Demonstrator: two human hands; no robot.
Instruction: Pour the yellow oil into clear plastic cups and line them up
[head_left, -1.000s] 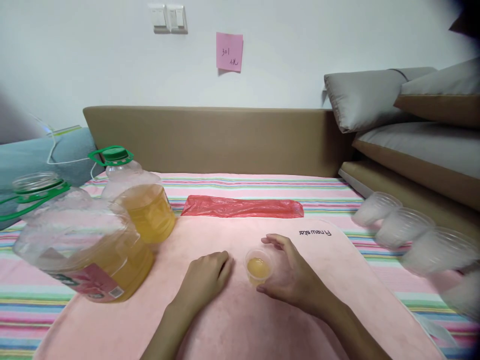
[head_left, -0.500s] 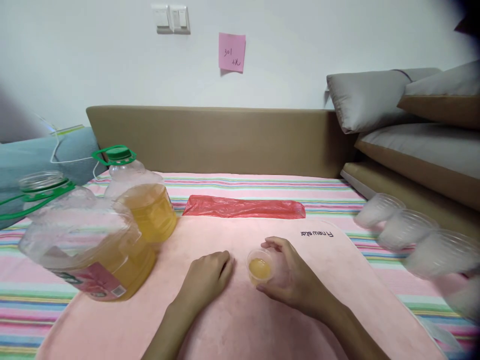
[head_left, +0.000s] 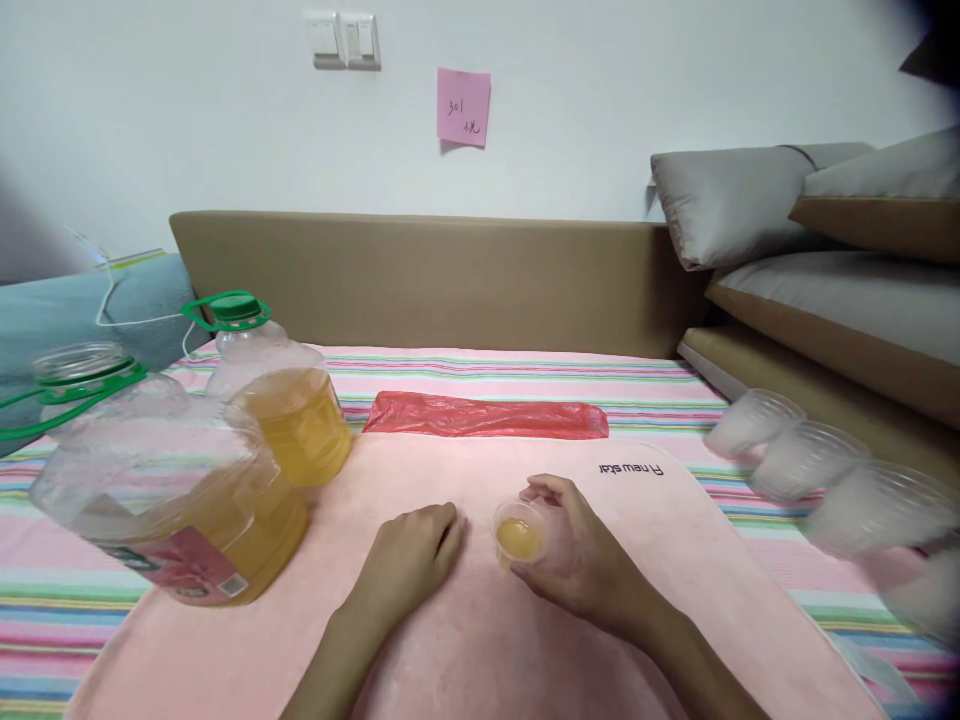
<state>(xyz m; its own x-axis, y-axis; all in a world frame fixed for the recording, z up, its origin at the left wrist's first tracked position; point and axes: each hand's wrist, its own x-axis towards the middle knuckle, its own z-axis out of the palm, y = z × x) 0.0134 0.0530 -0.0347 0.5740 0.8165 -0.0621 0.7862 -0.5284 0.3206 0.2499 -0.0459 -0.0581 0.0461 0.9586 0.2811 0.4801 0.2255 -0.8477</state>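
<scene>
On the pink mat (head_left: 480, 640), a small clear plastic cup (head_left: 517, 540) holds some yellow liquid. Thumb and fingers of my right hand (head_left: 581, 555) curve around the cup's right side, the tips at its near and far edges. My left hand (head_left: 409, 550) rests knuckles-up on the mat, left of the cup, its fingers curled in and nothing seen in them. To the left stands a large clear jug (head_left: 180, 510) of yellow liquid, uncapped, with a green handle. Behind it is a second jug (head_left: 292, 420) with a green cap.
Several stacks of clear plastic cups (head_left: 810, 460) lie along the right side on the striped sheet (head_left: 480, 365). A folded red plastic bag (head_left: 487, 415) lies at the mat's far edge. Grey and brown cushions (head_left: 862, 290) are piled at the right, by a brown backrest (head_left: 435, 280).
The whole view has shifted very slightly. Both hands, the cup and the jugs keep their places.
</scene>
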